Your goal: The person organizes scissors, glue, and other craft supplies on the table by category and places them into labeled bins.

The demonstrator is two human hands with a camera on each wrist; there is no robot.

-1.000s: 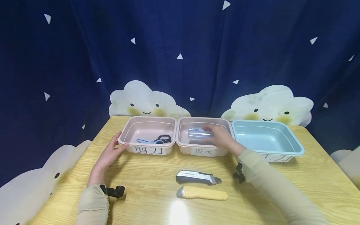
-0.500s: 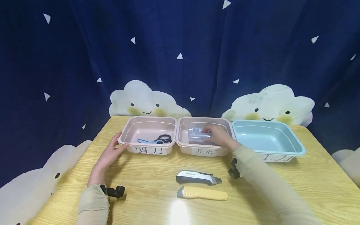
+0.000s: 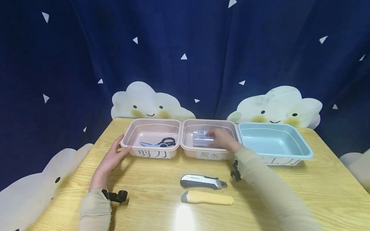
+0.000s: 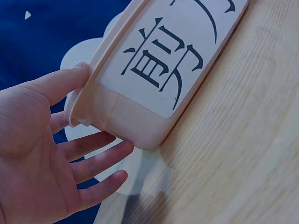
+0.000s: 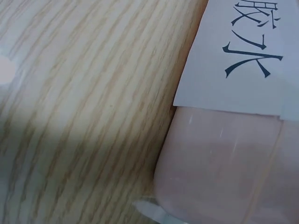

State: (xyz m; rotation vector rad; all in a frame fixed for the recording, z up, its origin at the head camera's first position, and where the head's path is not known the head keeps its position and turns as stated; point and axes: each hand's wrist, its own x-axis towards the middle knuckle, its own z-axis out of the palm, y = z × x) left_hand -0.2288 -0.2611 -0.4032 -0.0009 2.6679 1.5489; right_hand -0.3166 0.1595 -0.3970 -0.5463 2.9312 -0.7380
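In the head view my left hand (image 3: 113, 156) touches the front left corner of a pink bin (image 3: 136, 148). Its thumb (image 4: 74, 78) lies on the rim in the left wrist view, with the other fingers extended along the bin's side. Scissors (image 3: 163, 144) with blue blades and a dark handle lie inside. My right hand (image 3: 224, 139) reaches into the middle pink bin (image 3: 190, 149), labelled 胶水, and holds the right end of a clear bottle (image 3: 200, 141). Another clear bottle (image 3: 199, 132) with a barcode lies behind it. The right fingertips are partly hidden; the right wrist view shows no hand.
A light blue bin (image 3: 289, 136) stands to the right of the pink ones. In front, a white and black utility knife (image 3: 202, 182) and a yellow one (image 3: 208, 197) lie on the wooden table (image 3: 150, 205). A dark blue curtain (image 3: 162, 48) hangs behind.
The right hand has stayed in the middle bin, while its wrist and forearm have shifted slightly left. The clear bottles now show side by side. The left hand has kept its place.
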